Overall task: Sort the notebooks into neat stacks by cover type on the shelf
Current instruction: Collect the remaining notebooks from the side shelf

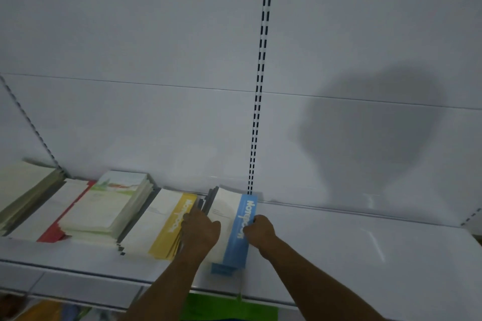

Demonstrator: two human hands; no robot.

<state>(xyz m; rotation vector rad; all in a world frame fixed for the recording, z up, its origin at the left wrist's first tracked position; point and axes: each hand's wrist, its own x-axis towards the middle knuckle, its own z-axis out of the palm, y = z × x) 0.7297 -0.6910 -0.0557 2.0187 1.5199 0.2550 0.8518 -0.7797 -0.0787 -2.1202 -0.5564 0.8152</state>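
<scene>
Both hands' grip closed on blue "Notebook" stack (238, 232), left hand (202, 229), right hand (260, 229)

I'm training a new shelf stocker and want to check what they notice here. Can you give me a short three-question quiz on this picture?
1. True or false: both hands touch the stack of white notebooks with a blue band.
2. Multiple choice: which stack lies directly left of the blue-band stack? A) the white notebooks with a yellow band B) the pale landscape-cover notebooks C) the white and red notebooks
3. Fill in: the white metal shelf to the right of the blue-band stack holds ____ notebooks.

Key:
1. True: the left hand rests on its left side, and the right hand grips its right edge.
2. A
3. no
</scene>
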